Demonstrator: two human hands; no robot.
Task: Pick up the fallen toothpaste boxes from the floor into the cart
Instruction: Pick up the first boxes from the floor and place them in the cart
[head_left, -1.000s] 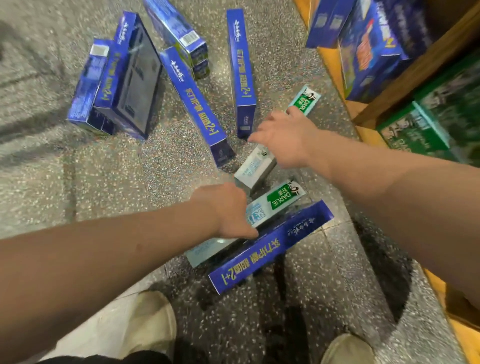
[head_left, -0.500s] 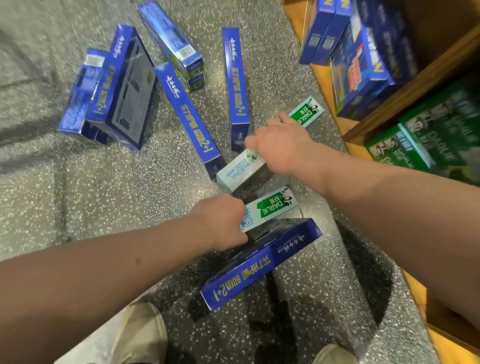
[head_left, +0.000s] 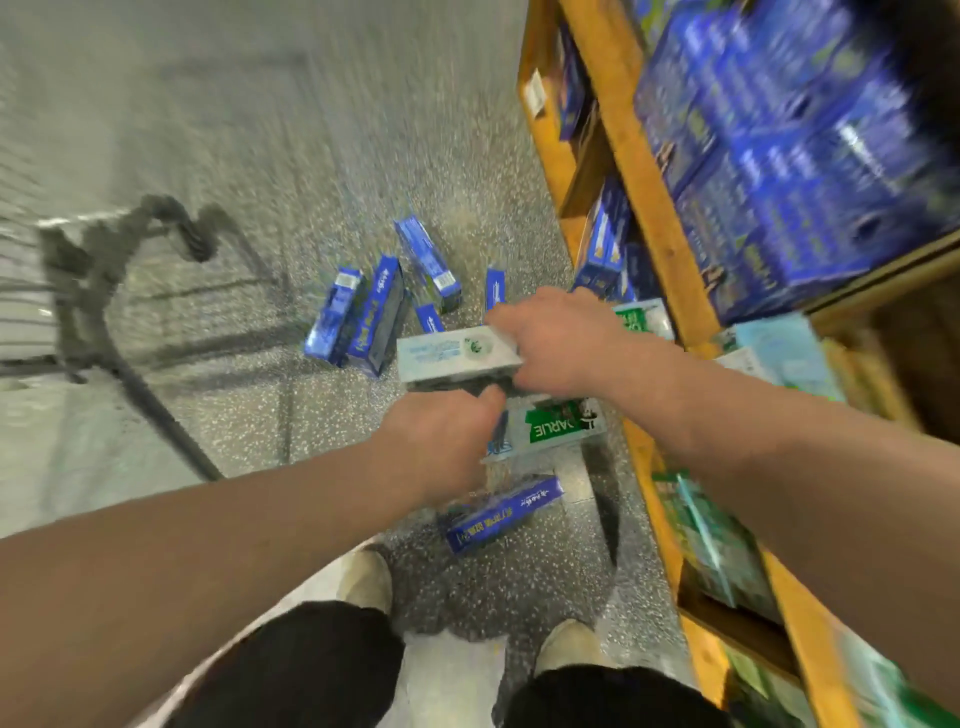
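Observation:
My right hand grips a pale white-and-blue toothpaste box, held level above the floor. My left hand is closed on a green-and-white Darlie box, also lifted. A long blue box lies on the speckled floor just below my hands. Several more blue boxes lie scattered farther away on the floor. The cart shows as dark wire and frame at the left edge, blurred.
A yellow wooden shelf unit runs along the right, stacked with blue cartons above and green boxes lower down. My two shoes stand on the floor at the bottom. The view is motion-blurred.
Both hands have closed on their boxes and lifted them off the floor. The view has risen and pulled back, bringing the cart and more shelf into sight.

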